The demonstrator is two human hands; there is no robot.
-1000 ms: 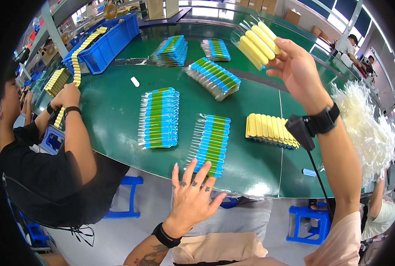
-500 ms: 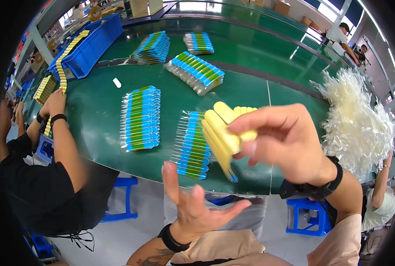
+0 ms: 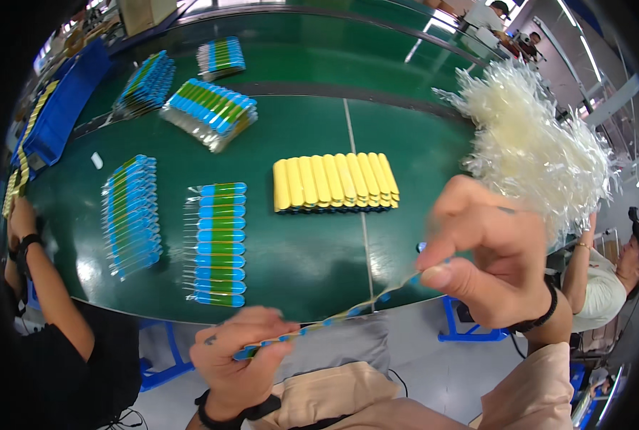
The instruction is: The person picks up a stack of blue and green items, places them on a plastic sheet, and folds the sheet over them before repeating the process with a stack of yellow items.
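Between my two hands a thin strip of joined rounded pieces (image 3: pixel 355 309) is stretched out and seen nearly edge-on, with blue and yellowish parts. My left hand (image 3: pixel 237 358) pinches its lower left end near the table's front edge. Higher up, my right hand (image 3: pixel 488 251) pinches the other end between thumb and finger. Beyond the strip lies a folded stack of yellow round-ended pieces (image 3: pixel 334 179), dark blue underneath. To its left is a flat row of blue-and-green pieces (image 3: pixel 220 244) with clear film ends, and farther left a thicker stack of them (image 3: pixel 132 215).
More blue-and-green stacks (image 3: pixel 212 107) lie farther back on the green table (image 3: pixel 298 269). A large heap of clear plastic strips (image 3: pixel 527 143) stands at the right. At the left are a blue bin (image 3: pixel 69 107), a small white piece (image 3: pixel 97 160) and a co-worker's arm (image 3: pixel 58 294).
My left hand, open before, has closed on the strip. The strip, earlier bunched yellow side showing in my right hand, is now drawn out between both hands. The view has turned right.
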